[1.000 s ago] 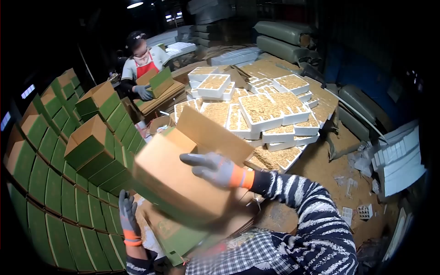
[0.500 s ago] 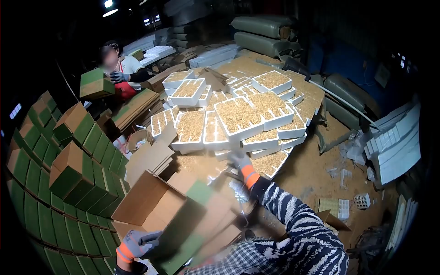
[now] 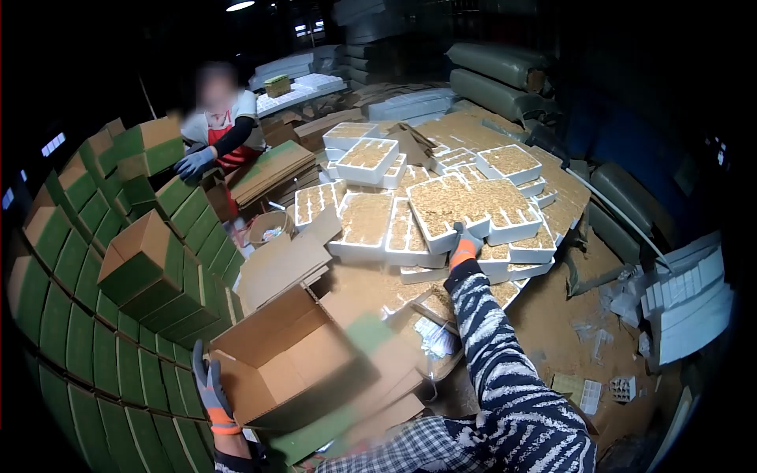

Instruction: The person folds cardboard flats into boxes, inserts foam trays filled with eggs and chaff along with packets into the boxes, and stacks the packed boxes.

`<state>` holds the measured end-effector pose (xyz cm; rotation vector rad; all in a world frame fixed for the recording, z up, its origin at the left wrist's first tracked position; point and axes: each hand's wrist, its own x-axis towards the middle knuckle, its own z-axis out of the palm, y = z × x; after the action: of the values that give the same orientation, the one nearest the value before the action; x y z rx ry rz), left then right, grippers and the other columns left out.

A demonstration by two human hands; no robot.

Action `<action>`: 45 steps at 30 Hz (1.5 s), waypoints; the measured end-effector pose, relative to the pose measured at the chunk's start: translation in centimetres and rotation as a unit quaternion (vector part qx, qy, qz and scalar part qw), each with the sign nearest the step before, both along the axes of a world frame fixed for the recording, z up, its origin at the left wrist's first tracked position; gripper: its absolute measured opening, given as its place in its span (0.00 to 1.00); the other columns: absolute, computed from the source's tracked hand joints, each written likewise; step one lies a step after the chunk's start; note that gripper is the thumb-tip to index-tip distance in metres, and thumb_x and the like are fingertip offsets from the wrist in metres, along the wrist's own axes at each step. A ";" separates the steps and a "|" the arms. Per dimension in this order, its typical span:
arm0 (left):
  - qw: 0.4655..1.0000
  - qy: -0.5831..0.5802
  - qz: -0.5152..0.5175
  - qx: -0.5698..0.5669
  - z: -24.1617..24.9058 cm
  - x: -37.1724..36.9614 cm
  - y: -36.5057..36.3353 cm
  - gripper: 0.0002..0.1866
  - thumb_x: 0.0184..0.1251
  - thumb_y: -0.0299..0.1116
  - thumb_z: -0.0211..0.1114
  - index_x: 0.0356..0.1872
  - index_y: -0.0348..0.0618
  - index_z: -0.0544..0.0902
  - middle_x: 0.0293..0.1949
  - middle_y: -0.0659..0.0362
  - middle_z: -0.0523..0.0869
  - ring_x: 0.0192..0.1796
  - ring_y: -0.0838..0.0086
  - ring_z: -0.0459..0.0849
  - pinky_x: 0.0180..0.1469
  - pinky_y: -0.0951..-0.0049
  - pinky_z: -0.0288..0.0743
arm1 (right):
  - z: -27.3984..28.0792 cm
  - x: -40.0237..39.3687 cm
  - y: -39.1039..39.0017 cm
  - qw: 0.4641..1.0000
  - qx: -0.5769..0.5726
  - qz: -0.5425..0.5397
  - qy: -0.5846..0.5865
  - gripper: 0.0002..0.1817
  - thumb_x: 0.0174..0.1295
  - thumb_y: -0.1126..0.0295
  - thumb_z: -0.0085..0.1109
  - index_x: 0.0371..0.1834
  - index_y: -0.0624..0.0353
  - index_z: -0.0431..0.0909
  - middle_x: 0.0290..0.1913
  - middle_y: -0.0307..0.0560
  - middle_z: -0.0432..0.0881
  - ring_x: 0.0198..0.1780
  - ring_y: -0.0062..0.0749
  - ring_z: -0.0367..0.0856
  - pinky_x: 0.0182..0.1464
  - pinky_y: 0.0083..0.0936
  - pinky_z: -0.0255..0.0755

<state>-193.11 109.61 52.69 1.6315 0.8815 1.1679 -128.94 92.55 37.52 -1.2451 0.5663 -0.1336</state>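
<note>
An empty cardboard box (image 3: 288, 347) stands open in front of me, its inside showing. My left hand (image 3: 213, 394), in a grey glove with an orange cuff, is at the box's left side, fingers stretched upward and apart. Farther off, a white foam tray (image 3: 465, 206) filled with tan grain-like bits lies on top of other trays. Its near wall is in the grip of my right hand (image 3: 467, 243), gloved the same way; a finger or thumb shows over the rim, the others are partly hidden.
Green-and-brown boxes (image 3: 91, 347) are stacked on the left. Flat cardboard (image 3: 288, 264) lies beyond the open box. Several more filled trays (image 3: 367, 221) crowd the table. A person (image 3: 229, 126) in a red apron handles a box at the far left. White foam sheets (image 3: 686, 299) lean at right.
My right hand has reached forward to the front tray and taken hold of its wall. My left fingers have left the box's near edge and straightened beside it. The other person has lowered a box.
</note>
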 end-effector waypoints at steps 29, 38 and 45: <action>0.979 -0.144 -0.057 -0.135 -4.7 -2.5 6.7 0.45 0.49 0.11 0.52 0.77 0.45 0.62 0.73 0.50 0.67 0.51 0.71 0.81 0.47 0.78 0.77 | 22.8 -35.4 11.0 0.069 -0.605 0.662 -0.437 0.15 0.50 0.65 0.65 0.40 0.58 0.88 0.36 0.55 0.88 0.39 0.48 0.88 0.41 0.43 0.80; 0.974 -0.134 -0.094 -0.157 -0.3 -2.1 3.0 0.46 0.47 0.13 0.47 0.77 0.42 0.59 0.69 0.46 0.72 0.64 0.60 0.77 0.63 0.71 0.74 | 22.0 -34.9 5.5 0.254 -0.474 0.611 -0.582 0.16 0.55 0.64 0.65 0.48 0.52 0.86 0.48 0.47 0.87 0.47 0.48 0.85 0.44 0.42 0.79; 0.984 -0.026 -0.106 -0.143 0.9 -1.5 3.5 0.44 0.48 0.17 0.50 0.76 0.40 0.62 0.68 0.49 0.73 0.62 0.64 0.79 0.60 0.72 0.76 | 1.7 -20.8 -8.0 0.325 -0.603 0.454 -0.570 0.19 0.61 0.66 0.56 0.57 0.45 0.80 0.66 0.52 0.72 0.69 0.45 0.69 0.73 0.42 0.60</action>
<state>-194.62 113.13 53.58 1.4141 0.7812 0.8882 -149.75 84.56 39.17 -2.2005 -1.9544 -0.4602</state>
